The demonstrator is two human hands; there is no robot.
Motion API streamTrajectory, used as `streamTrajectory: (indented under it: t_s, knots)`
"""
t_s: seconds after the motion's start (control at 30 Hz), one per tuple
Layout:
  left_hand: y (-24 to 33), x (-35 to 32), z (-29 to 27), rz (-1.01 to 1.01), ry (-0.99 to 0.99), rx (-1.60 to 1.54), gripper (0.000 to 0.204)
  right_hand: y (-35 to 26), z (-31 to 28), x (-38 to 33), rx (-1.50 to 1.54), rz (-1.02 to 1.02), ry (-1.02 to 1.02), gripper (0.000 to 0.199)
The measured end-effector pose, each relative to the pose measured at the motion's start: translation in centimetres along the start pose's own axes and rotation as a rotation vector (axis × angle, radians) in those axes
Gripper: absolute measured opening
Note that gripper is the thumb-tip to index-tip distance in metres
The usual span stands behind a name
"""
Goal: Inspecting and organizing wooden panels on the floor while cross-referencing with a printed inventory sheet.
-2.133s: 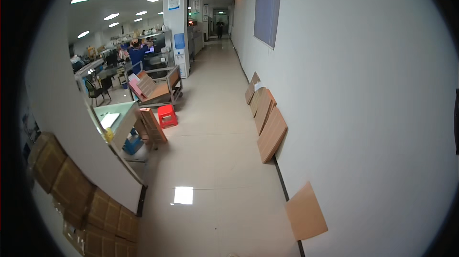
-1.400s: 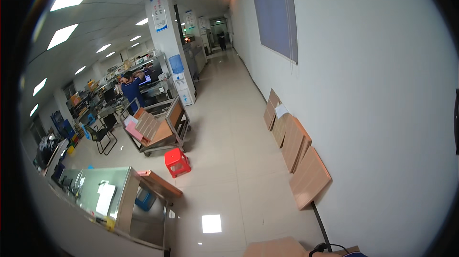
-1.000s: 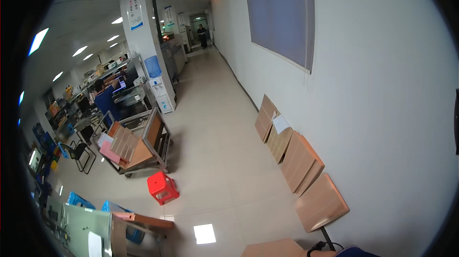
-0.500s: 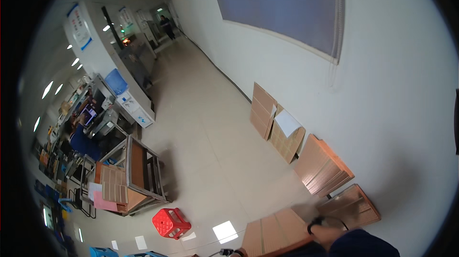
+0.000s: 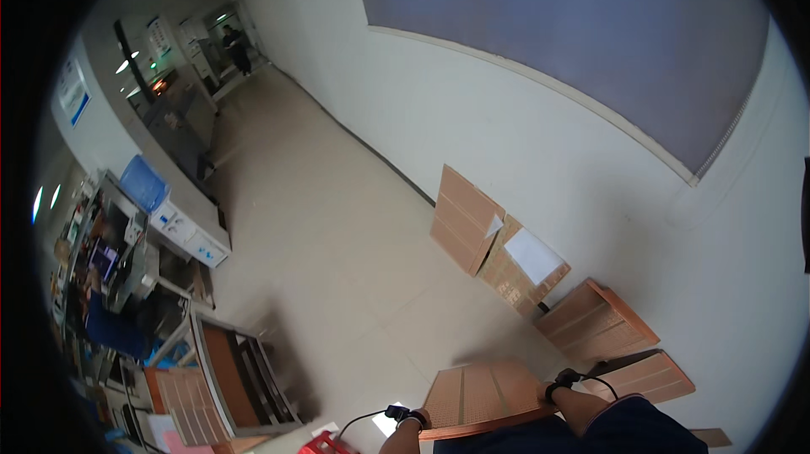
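Note:
A copper-coloured stack of panels [image 5: 483, 395], crossed by paler stripes, is held low in front of my body. My left hand [image 5: 422, 418] grips its left edge, and my right hand [image 5: 546, 390] is closed on the right edge. Both hands' fingers are mostly hidden by the panels and sleeves. Each wrist wears a dark band with a small black device and a cable. Just right of my right hand, two similar panel stacks, one copper [image 5: 597, 325] and one lower stack [image 5: 648, 376], lean on the white wall.
Farther along the wall stand a brown panel [image 5: 464, 218] and a panel bearing white paper [image 5: 521, 264]. A metal-framed rack [image 5: 245, 378] with panels stands left, a red stool [image 5: 327, 444] at the bottom edge. Beyond are a water dispenser [image 5: 186, 230] and a distant person [image 5: 236, 51].
The view has shifted forward and turned: the rack, stool and dispenser slide down and left. My left hand has come more fully into view, still on the panels. The distant person appears nearer.

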State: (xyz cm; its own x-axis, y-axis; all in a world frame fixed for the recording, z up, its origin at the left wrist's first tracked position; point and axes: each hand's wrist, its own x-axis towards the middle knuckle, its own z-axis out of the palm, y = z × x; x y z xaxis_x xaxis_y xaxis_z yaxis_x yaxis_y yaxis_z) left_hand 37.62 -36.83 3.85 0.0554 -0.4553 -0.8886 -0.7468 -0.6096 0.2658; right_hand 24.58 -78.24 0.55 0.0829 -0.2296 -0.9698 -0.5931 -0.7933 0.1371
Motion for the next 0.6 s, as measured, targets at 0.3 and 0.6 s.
streamTrajectory:
  t_s: [0.3,0.6]
  knots:
    - [-17.1,0.3,-12.4,-0.137,-0.083,0.032,0.024,-16.2,-11.6,-6.4,0.086,-0.232,-0.043,0.032]
    - [-36.3,10.4,-19.4,-0.26,-0.115,-0.073,0.032,-27.5,-18.3,12.2,-0.02,-0.376,0.147,0.032]
